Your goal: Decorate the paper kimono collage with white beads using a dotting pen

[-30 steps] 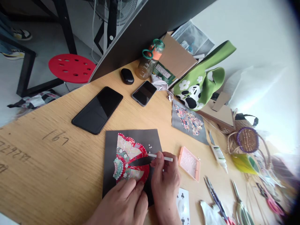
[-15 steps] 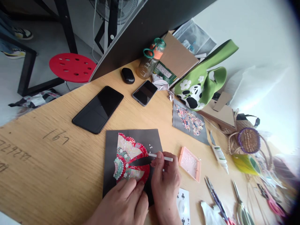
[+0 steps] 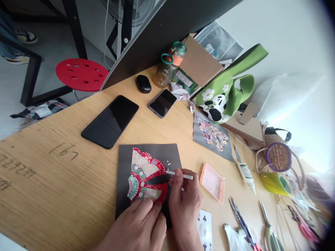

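Note:
A dark sheet (image 3: 124, 157) lies on the wooden table, bearing a red, cream and green patterned fabric piece (image 3: 146, 164) edged with small white beads. My right hand (image 3: 185, 198) pinches a white stick (image 3: 187, 176), whose tip touches the red edge of the piece. Several loose pearl beads (image 3: 168, 163) lie on the sheet just above the tip. My left hand (image 3: 143, 223) rests on the lower part of the piece, fingers bent together and pressing on it; whether anything is under them is hidden. A pink tray (image 3: 222, 190) of tiny beads stands right of my right hand.
Two phones (image 3: 110, 122), a black case (image 3: 143, 84) and a bottle (image 3: 167, 68) stand farther back. A green panda bag (image 3: 222, 97), a grey sheet with floral fabric (image 3: 213, 136), a glue bottle (image 3: 246, 174), scissors (image 3: 242, 221) and a playing card (image 3: 205, 226) are to the right.
The view has shifted very slightly. Both hands and the white stick hold nearly the same position, with the tip still at the red edge.

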Motion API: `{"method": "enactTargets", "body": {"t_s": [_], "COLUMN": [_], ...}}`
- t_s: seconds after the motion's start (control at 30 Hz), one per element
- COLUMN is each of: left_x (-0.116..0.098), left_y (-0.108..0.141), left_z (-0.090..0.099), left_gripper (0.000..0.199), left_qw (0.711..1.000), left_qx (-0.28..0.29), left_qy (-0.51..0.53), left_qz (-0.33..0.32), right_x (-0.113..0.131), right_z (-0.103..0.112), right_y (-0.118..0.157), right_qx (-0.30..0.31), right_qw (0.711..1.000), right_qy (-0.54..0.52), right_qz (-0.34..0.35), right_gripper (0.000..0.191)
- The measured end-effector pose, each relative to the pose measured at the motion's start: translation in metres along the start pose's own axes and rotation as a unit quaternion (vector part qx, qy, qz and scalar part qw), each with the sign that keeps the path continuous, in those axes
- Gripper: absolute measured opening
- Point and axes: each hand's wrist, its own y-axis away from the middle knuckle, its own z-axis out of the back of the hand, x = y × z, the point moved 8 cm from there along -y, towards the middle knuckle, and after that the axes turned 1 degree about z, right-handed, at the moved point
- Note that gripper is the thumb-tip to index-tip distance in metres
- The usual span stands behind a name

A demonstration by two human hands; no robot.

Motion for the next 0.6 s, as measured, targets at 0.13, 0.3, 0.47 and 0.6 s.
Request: {"method": "enactTargets", "body": {"t_s": [0.13, 0.3, 0.47, 0.6], "left_x": [-0.0003, -0.0006, 0.0, -0.0011], "left_y": [-0.0016, -0.0004, 0.0003, 0.0013], "left_z": [0.0024, 0.0036, 0.0023, 0.0015], "left_gripper": [0.022, 0.023, 0.024, 0.022], "left_qw": [1.0, 1.0, 1.0, 1.0], "left_qx": [0.003, 0.009, 0.006, 0.002], "left_qy": [-0.003, -0.003, 0.001, -0.005], "left_qz": [0.001, 0.0, 0.008, 0.0], "right_x": [0.0017, -0.0032, -0.0063, -0.005], "right_z": [0.0007, -0.0001, -0.001, -0.0006], "right_y": [-0.0004, -0.0005, 0.0002, 0.0011], "right_qx": [-0.001, 0.004, 0.01, 0.01], "right_qw": [1.0, 1.0, 0.999, 0.999], "right_qy": [0.003, -0.013, -0.018, -0.02], "right_qz": [0.004, -0.023, -0.035, -0.03], "right_gripper": [0.021, 0.021, 0.021, 0.021]}}
